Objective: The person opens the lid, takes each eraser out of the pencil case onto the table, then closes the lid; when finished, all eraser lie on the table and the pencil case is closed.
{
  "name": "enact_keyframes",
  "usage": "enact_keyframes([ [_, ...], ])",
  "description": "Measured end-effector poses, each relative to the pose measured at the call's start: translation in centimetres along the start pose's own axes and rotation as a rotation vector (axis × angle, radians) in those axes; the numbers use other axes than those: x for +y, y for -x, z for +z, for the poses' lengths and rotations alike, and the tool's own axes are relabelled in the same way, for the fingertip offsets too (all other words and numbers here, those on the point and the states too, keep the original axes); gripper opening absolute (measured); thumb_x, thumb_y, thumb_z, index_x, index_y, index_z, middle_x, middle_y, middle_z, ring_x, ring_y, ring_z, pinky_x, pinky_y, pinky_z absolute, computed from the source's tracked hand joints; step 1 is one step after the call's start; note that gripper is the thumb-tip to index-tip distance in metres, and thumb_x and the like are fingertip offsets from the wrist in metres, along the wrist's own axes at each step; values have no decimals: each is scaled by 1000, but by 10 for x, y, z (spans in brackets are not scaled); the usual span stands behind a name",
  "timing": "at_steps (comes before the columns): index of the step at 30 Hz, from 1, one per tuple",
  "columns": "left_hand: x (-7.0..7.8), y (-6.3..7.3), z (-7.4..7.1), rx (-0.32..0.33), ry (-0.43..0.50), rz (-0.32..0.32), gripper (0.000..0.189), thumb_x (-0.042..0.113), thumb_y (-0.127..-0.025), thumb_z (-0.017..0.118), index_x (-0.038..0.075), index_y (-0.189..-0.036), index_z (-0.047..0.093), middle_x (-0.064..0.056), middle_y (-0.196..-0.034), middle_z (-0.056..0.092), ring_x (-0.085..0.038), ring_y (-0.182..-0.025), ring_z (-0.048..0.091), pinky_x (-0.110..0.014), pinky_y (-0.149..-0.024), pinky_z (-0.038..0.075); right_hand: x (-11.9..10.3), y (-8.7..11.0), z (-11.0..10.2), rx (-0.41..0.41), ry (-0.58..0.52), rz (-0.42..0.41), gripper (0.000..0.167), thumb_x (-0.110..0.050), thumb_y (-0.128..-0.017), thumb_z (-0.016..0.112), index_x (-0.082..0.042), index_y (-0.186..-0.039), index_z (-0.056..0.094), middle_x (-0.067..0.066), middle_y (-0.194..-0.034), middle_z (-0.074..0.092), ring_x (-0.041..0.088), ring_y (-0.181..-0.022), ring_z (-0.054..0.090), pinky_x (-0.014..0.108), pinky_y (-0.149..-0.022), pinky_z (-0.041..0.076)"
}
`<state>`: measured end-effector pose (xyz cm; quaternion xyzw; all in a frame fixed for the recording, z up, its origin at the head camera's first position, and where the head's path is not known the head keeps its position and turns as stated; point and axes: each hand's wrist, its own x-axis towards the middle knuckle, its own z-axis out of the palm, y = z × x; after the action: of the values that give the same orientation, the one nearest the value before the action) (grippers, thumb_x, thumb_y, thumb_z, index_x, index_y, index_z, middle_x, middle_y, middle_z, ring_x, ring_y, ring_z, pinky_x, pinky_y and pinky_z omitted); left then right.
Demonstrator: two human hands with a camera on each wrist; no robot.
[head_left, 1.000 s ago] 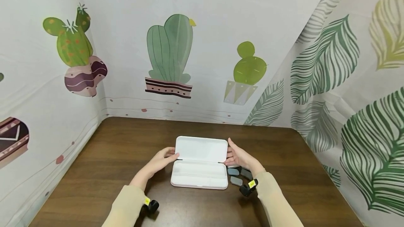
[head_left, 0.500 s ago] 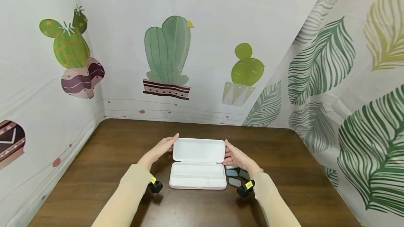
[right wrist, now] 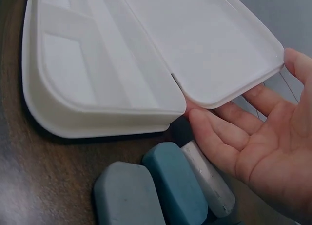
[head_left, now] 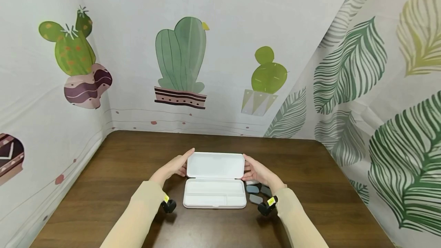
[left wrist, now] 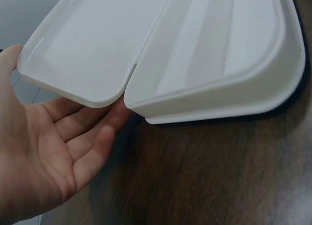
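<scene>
A white pencil case [head_left: 206,201] lies on the table with its lid [head_left: 215,165] raised. Its shallow tray shows a long compartment and smaller ones at the front, with nothing in them. My left hand [head_left: 171,167] holds the lid's left end, thumb at the upper corner and fingers behind it, as the left wrist view shows. At the other end my right hand [head_left: 261,172] holds the lid the same way, thumb tip [right wrist: 295,60] on the corner and fingers [right wrist: 237,118] under the edge near the hinge.
Beside the case's right end lie a blue rounded block [right wrist: 176,183], a grey one [right wrist: 127,193], a white piece with a dark end [right wrist: 207,178] and a dark grey block [head_left: 266,191]. A patterned cloth [head_left: 220,68] hangs behind the brown table [head_left: 144,148].
My left hand's thumb has moved from the lid's lower left side up to its upper corner. The right hand has kept its hold, and the lid stays raised.
</scene>
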<state>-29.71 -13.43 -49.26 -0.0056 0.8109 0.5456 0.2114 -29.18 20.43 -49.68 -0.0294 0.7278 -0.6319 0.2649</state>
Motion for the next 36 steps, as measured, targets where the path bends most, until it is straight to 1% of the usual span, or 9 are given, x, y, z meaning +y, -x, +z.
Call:
enact_keyframes([
  [3,-1,3,-1,-30,8,-17,83,73,-92,32,-3,-108,63,-11,-81,69,-17,-62,65,-27,-59,53,0,0,0,-15,-18,1,70,-55,-101,32,7,-128,48,8,-102,65,17,-82,69,30,-76,56],
  [7,-2,7,-3,-56,38,-8,82,73,-91,33,-2,-106,63,-12,-80,69,-18,-63,66,-31,-63,56,0,0,1,-38,-40,-13,66,-54,-102,34,4,-130,47,7,-103,63,18,-81,69,30,-76,56],
  [12,-3,9,-4,-99,72,10,80,68,-94,33,-5,-117,57,-15,-87,69,-19,-72,67,-35,-72,58,-2,0,2,-67,-60,-35,61,-51,-102,36,2,-132,45,6,-102,63,20,-82,70,31,-76,56],
  [16,-4,10,-7,-158,101,33,79,64,-96,35,-7,-125,52,-17,-96,68,-20,-82,67,-37,-79,56,-3,2,2,-71,-69,-43,60,-47,-102,36,3,-133,45,7,-104,63,21,-83,70,31,-78,56],
  [21,-6,13,-11,-238,89,100,76,59,-98,35,-9,-130,51,-17,-109,68,-21,-94,67,-38,-90,54,-3,5,1,-81,-79,-77,57,-42,-103,36,6,-133,45,7,-106,63,23,-89,70,32,-83,55],
  [27,-11,20,-13,-318,71,222,63,45,-102,39,-9,-129,56,-18,-121,66,-18,-107,64,-38,-99,49,3,11,-5,-167,-58,-161,43,-28,-104,33,2,-130,49,0,-108,64,17,-99,67,32,-93,51],
  [30,-13,27,-14,-311,36,284,55,38,-101,45,-9,-125,60,-16,-122,66,-15,-110,62,-40,-101,48,7,16,-9,-234,-45,-208,42,-22,-103,37,6,-132,49,-4,-112,65,12,-104,65,30,-96,50],
  [33,-16,34,-13,-272,-35,318,50,37,-97,52,-5,-121,65,-14,-121,67,-15,-112,60,-41,-103,44,11,21,-12,-299,-39,-262,47,-15,-100,43,14,-137,43,-5,-120,64,8,-109,63,28,-98,49],
  [36,-21,39,-12,-256,-101,368,49,36,-94,57,-3,-124,64,-15,-125,65,-19,-115,58,-41,-101,42,15,25,-13,-354,-18,-326,50,-10,-98,46,18,-138,37,5,-131,61,8,-116,60,28,-101,47],
])
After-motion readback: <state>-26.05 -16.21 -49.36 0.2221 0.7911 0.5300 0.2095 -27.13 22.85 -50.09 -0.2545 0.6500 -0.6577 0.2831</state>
